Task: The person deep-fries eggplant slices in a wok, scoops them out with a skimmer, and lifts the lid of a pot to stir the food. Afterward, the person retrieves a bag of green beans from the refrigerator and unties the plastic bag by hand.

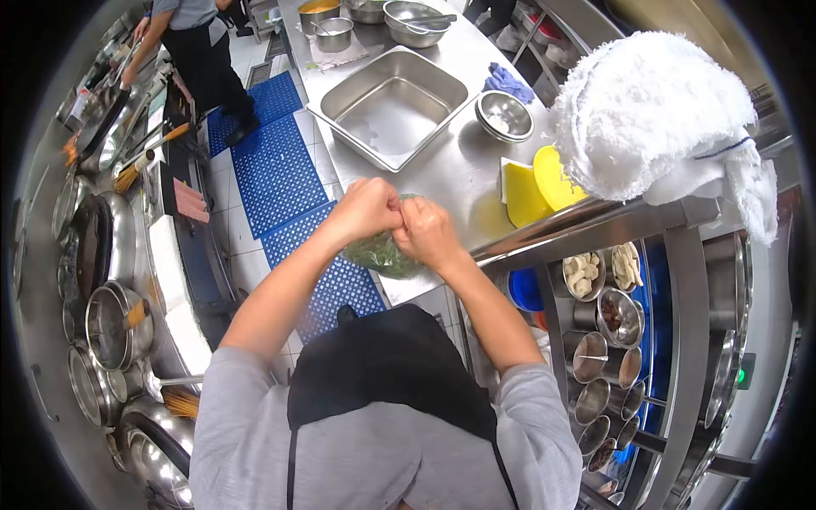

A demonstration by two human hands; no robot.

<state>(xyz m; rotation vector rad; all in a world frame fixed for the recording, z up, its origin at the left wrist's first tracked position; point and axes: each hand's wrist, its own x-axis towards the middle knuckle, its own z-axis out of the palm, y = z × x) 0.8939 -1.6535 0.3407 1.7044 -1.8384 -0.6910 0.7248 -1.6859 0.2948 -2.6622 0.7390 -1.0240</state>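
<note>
A clear plastic bag of green leaves [384, 255] rests at the near corner of the steel table [476, 195]. My left hand [367, 208] and my right hand [432, 231] meet over the top of the bag, fingers pinched together. Both appear to grip the bag's gathered neck, which my fingers mostly hide. Just beyond my hands sits a deep rectangular steel pan [395, 93], with only a few wet-looking marks on its bottom.
Small steel bowls [505, 116], a blue cloth or glove [508, 82] and a yellow container [525, 194] stand to the right. White towels [654, 119] are heaped on a shelf. Below are several food pots [588, 357]. A co-worker [200, 59] stands by the stoves at left.
</note>
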